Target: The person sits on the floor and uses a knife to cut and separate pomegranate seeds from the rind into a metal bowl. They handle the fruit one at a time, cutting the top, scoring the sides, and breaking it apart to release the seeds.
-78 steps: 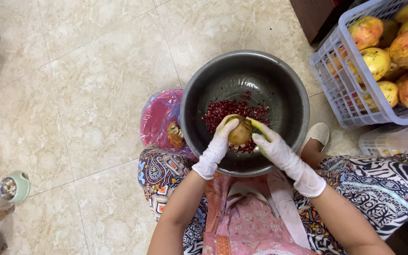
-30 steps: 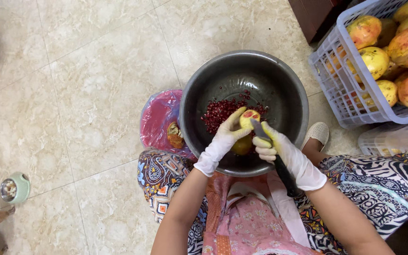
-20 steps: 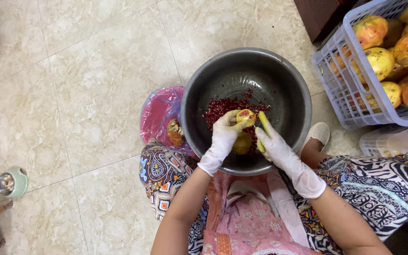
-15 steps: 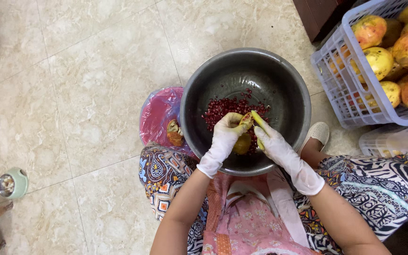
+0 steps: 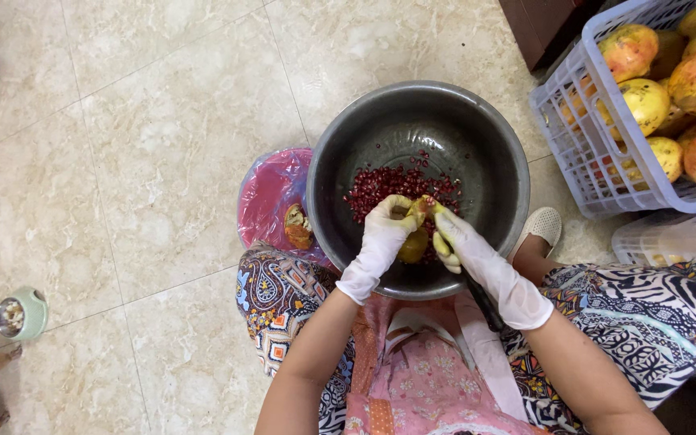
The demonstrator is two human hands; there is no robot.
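Pomegranate (image 5: 414, 240) between both hands' fingers (image 5: 396, 211), over bowl (image 5: 493, 145)

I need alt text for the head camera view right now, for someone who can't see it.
Seen from above, two white-gloved hands, left hand and right hand, hold a yellow pomegranate piece over a dark metal bowl with red seeds in it, on a tiled floor. A pink bag holding a peel lies left of the bowl; a white basket of pomegranates stands at upper right.
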